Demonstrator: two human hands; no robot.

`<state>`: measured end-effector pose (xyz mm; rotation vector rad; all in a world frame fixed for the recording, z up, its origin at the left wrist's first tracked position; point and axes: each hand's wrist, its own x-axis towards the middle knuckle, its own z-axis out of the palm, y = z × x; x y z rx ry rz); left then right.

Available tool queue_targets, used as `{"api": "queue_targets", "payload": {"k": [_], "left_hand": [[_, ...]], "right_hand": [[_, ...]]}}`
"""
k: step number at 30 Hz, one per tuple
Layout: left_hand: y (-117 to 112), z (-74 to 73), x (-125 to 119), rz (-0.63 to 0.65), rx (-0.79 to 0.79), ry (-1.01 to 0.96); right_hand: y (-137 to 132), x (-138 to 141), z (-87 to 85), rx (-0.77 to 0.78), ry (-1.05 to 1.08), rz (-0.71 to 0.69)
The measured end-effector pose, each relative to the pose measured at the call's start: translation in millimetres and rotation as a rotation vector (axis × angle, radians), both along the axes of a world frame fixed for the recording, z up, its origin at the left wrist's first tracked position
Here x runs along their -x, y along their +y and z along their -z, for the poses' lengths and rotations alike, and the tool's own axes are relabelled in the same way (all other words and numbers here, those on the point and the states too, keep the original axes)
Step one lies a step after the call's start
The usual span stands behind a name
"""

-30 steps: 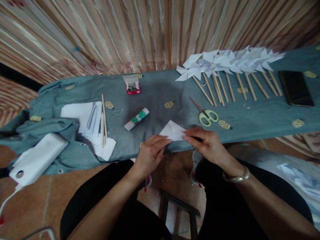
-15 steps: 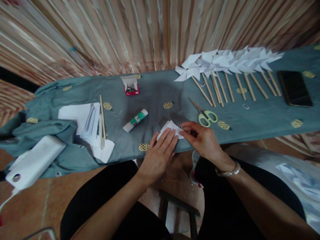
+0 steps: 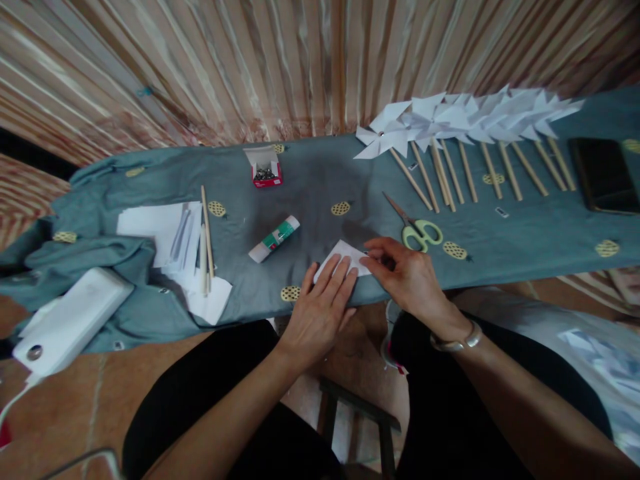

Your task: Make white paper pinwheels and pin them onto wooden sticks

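A small piece of white paper (image 3: 342,251) lies at the front edge of the cloth-covered table. My left hand (image 3: 320,303) rests flat on it with the fingers stretched out, pressing it down. At the paper's right corner, the thumb and fingers of my right hand (image 3: 405,277) pinch together; a bracelet circles that wrist. Green-handled scissors (image 3: 414,230) lie just beyond my right hand. To the left of the paper is a glue stick (image 3: 274,239) with a green label. My hands cover part of the paper.
Finished paper pinwheels (image 3: 390,131) on wooden sticks line the back right, beside a black phone (image 3: 604,175). An open red box (image 3: 267,175) holds small metal pins. White paper sheets (image 3: 145,223), sticks (image 3: 209,240) and a white power bank (image 3: 75,320) with a cable are at left.
The paper lies flatter, and a smooth face with a pointed far corner shows where raised folds were. My right fingers have shifted slightly right. The whole view has moved a little.
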<state>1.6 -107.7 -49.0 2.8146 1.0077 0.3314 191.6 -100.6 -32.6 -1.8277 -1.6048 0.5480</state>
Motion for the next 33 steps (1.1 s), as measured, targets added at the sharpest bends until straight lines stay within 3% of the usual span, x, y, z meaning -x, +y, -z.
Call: {"api": "queue_targets", "payload": {"k": [20,33], "left_hand": [[1,-1.1,-1,-0.007,0.032,0.028],[0,2.9,-2,-0.001,0.008,0.068]], "right_hand": [[3,2,-1.4,0.021,-0.031,-0.019],[-16,4,7.1,-0.163,-0.161,-0.150]]}}
